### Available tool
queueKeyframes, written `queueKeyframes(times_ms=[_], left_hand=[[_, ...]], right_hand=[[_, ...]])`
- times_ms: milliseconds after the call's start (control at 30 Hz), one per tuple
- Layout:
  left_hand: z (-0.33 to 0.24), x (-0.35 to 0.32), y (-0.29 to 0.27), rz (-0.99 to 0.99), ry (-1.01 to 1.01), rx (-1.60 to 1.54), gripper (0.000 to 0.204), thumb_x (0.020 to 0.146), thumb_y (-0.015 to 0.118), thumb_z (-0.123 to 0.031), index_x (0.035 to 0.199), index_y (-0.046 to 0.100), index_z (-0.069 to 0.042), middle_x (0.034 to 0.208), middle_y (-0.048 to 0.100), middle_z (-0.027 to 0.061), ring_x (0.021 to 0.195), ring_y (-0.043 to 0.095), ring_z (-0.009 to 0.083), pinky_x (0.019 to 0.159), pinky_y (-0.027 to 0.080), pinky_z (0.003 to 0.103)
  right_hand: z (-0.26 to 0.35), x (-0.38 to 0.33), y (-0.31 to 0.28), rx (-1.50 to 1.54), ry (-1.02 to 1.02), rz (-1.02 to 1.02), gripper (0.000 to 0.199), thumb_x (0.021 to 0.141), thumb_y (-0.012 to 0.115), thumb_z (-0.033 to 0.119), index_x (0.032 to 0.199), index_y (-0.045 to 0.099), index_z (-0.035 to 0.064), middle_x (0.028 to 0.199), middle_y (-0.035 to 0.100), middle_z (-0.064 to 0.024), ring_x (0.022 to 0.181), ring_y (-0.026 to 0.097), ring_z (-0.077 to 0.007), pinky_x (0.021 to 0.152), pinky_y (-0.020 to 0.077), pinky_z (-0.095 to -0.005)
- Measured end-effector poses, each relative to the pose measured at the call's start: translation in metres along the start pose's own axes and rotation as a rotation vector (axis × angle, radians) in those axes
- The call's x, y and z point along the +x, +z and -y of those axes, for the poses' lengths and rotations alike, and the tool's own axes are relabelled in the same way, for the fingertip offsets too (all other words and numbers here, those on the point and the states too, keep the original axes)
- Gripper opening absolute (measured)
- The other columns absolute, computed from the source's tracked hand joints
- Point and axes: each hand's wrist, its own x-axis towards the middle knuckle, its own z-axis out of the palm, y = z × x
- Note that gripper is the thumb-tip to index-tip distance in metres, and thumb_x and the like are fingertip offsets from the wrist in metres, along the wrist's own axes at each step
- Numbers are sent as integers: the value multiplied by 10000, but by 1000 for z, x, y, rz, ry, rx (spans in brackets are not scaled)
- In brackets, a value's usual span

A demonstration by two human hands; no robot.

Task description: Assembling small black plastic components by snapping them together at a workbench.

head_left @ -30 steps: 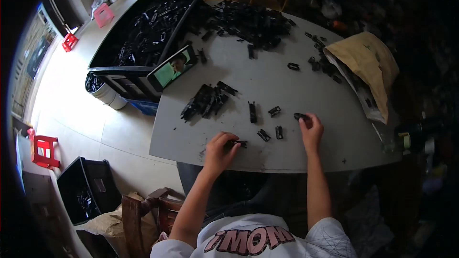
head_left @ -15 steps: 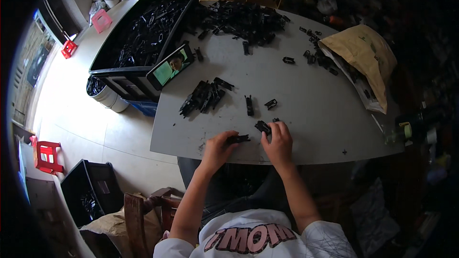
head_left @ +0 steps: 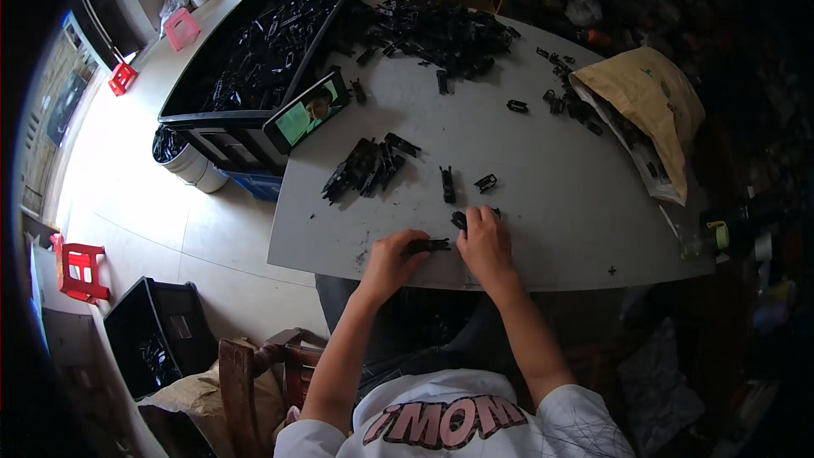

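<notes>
Near the front edge of a grey round table (head_left: 543, 170), my left hand (head_left: 392, 259) pinches one end of a long black plastic part (head_left: 430, 245). My right hand (head_left: 485, 242) closes over the part's other end, and a small black piece (head_left: 459, 220) shows at its fingertips. Just beyond my hands lie two loose black pieces: an upright one (head_left: 447, 184) and a smaller one (head_left: 485, 181). A small heap of similar black parts (head_left: 366, 168) sits to the left of them.
A big black crate (head_left: 254, 51) full of black parts stands at the table's far left, a phone (head_left: 307, 111) leaning on it. A large pile of parts (head_left: 441, 30) lies at the back. A brown paper sack (head_left: 644, 102) lies at right. Another black bin (head_left: 157, 335) and red stools (head_left: 80, 267) stand on the floor.
My right hand has moved from the right side of the table leftward to meet my left hand at the long black part. My left hand has stayed in place.
</notes>
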Motion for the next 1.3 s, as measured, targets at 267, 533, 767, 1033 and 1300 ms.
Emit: queueKeyframes(times_ms=[267,533,767,1033,1300], left_hand=[[7,3,1,66,-62,-21,288,773,656,13,1057,619,-19,835,672,90,740,629,110,672,498,260],[4,1,2,78,31,-12,269,827,609,-3,1096,605,-1,879,672,105,813,636,109,711,502,250],[1,-4,2,94,-14,-228,294,855,558,12,1146,579,-19,883,660,99,754,618,120,700,492,258],[3,-2,1,180,180,-114,284,879,489,22,1146,573,-21,949,644,128,765,618,140,703,493,266],[-1,-6,-1,265,-35,-343,264,869,474,30,1112,571,-5,857,617,99,542,591,141,534,487,261]], right_hand=[[1,-1,-21,427,-104,164,247,720,648,75,930,537,8,932,522,-144,840,568,-329,704,491,-401],[16,-16,-21,255,-306,178,285,722,664,41,988,567,8,965,520,-145,887,567,-320,739,488,-388],[9,-27,-12,560,-25,110,223,722,717,26,907,599,-12,883,589,-83,725,591,-171,640,475,-285],[-2,-40,5,1018,227,316,139,752,731,53,762,598,13,699,571,37,660,513,-27,585,419,-204],[3,-40,-2,946,112,308,225,780,719,144,748,541,10,641,499,-2,588,462,-77,543,399,-256]])
